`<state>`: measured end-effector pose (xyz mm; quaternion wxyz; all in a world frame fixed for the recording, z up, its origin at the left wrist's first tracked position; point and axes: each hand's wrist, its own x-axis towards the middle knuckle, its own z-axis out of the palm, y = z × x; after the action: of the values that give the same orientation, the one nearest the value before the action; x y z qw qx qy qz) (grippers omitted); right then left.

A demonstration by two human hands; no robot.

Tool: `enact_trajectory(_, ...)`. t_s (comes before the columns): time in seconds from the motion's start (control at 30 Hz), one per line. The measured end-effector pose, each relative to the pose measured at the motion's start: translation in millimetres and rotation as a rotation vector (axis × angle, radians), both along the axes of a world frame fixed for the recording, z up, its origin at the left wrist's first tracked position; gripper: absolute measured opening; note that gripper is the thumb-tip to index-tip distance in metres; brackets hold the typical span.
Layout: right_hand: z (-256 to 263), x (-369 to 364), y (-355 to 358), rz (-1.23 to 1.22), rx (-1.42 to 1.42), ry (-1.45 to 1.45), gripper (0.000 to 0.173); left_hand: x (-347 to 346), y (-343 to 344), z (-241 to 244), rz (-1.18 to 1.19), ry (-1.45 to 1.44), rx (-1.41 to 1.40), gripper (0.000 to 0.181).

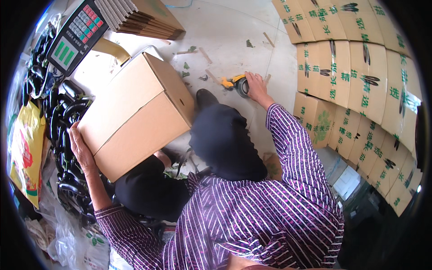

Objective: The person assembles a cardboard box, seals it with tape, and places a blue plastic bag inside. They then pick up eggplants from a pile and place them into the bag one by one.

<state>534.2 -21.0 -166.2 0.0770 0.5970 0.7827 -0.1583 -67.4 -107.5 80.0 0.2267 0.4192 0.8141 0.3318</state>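
Note:
A brown cardboard box (130,118) stands in front of me to the left, its top flaps folded down and meeting at a narrow seam. My left hand (81,148) grips its near left edge, fingers flat along the side. On the floor beyond my right knee, my right hand (257,86) has hold of a yellow tape dispenser (233,82) with a dark-rimmed roll. Behind the box, a scale's metal platform (153,52) shows at its rim; most of it is hidden. The scale's display and keypad (75,37) rise on a post at upper left.
Many dark eggplants (64,135) are heaped left of the box. Flattened cartons (141,17) lean at the top. Printed cartons (341,71) are stacked high on the right. Leaf scraps and sticks litter the pale floor (229,40). A yellow bag (27,148) lies far left.

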Motion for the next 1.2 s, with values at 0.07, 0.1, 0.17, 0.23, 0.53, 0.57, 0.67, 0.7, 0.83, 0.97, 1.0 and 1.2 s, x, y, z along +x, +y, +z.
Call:
enact_trajectory(0.07, -4, -12, -1, 0.049, 0.081, 0.024, 0.055, 0, -1, -2, -0.010, 0.048, -0.010, 0.049)
enact_trajectory(0.1, -9, -19, -2, 0.031, 0.064, -0.020, 0.050, -3, -1, -1, -0.009, 0.083, -0.016, 0.048)
enact_trajectory(0.17, -16, -29, -4, -0.007, 0.041, -0.107, 0.040, -13, -3, -4, -0.015, 0.077, 0.013, 0.042)
enact_trajectory(0.23, -33, -23, -18, -0.038, -0.020, -0.081, 0.032, -9, -2, 0, -0.014, 0.079, -0.018, 0.040)
enact_trajectory(0.53, -29, -28, -80, -0.584, -0.384, 0.201, 0.048, 1, 6, 2, -0.092, -0.004, 0.015, 0.032)
enact_trajectory(0.57, -15, -33, -75, -0.630, -0.389, 0.254, 0.050, 1, 4, 3, -0.083, -0.015, 0.012, 0.033)
enact_trajectory(0.67, 33, -31, -49, -0.539, -0.095, 0.569, 0.050, 6, 5, 6, -0.067, -0.050, 0.010, 0.035)
enact_trajectory(0.7, 67, -45, -36, -0.529, -0.038, 0.686, 0.052, 4, 1, 9, -0.068, -0.046, 0.001, 0.034)
enact_trajectory(0.83, 216, -111, 33, -0.601, -0.083, 1.342, 0.040, -1, 0, -8, -0.125, -0.076, 0.133, 0.031)
enact_trajectory(0.97, 312, -166, 66, -0.394, -0.337, 1.589, 0.034, -8, 1, -12, -0.169, -0.009, 0.208, 0.031)
enact_trajectory(1.0, 324, -176, 69, -0.338, -0.397, 1.610, 0.032, -6, 2, -12, -0.173, -0.015, 0.214, 0.031)
enact_trajectory(1.2, 329, -239, 82, 0.026, 0.452, 1.048, 0.055, -4, 1, -11, -0.201, -0.018, 0.235, 0.034)
